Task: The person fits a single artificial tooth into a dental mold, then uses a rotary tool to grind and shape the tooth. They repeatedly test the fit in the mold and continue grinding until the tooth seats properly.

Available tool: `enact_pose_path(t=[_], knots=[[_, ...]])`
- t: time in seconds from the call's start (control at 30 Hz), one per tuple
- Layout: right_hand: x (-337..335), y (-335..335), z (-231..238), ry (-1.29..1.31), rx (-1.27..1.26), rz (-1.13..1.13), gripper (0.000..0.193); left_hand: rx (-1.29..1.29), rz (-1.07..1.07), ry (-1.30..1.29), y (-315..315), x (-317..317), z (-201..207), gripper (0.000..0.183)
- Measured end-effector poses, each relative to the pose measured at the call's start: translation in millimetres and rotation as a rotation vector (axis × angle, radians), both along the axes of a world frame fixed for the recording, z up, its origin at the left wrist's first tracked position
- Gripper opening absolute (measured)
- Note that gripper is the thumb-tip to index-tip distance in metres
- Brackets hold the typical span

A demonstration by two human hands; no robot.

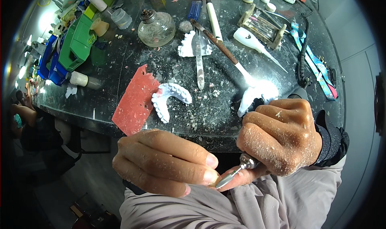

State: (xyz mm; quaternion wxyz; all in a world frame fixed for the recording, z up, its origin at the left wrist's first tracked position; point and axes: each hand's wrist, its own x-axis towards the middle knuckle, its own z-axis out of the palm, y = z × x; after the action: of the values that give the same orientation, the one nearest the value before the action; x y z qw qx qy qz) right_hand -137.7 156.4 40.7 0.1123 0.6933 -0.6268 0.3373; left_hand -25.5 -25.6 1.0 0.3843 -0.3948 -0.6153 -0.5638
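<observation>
My right hand (277, 138), dusted with white specks, is wrapped round a rotary handpiece (250, 160) with a slim metal bur (228, 178) pointing left and down. Against the bur's tip, the fingertips of my left hand (165, 162) are pressed together. Whatever they pinch is hidden behind the fingers. Beyond my left hand lies a white plaster dental cast (172, 97) with a pink patch at one side, overlapping a sheet of red wax (136, 102). Another white cast (252, 100), brightly lit, sits just past my right knuckles.
White crumbs litter the dark bench (217, 128). Further back are a glass spirit burner (157, 29), a plaster piece (187, 46) under a metal spatula (199, 64), a brown-handled tool (221, 48), a white pointed bottle (257, 44), a tool rack (261, 26), and a green holder (78, 42).
</observation>
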Motion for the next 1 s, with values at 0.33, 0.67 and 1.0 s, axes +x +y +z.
enact_pose_path(t=[0.33, 0.67, 1.0], knots=[[2.1, -0.8, -0.5, -0.025, 0.001, 0.002, 0.058, -0.006, 0.01, 0.01, -0.1, 0.0, 0.3, 0.021], [-0.5, -1.4, 0.3, -0.003, -0.033, -0.013, 0.062, 0.024, -0.074, -0.046, -2.0, 1.0, -1.2, 0.018], [0.1, -2.2, -1.4, 0.027, -0.063, -0.022, 0.064, -0.03, -0.064, -0.07, -3.8, 3.7, 1.8, 0.017]])
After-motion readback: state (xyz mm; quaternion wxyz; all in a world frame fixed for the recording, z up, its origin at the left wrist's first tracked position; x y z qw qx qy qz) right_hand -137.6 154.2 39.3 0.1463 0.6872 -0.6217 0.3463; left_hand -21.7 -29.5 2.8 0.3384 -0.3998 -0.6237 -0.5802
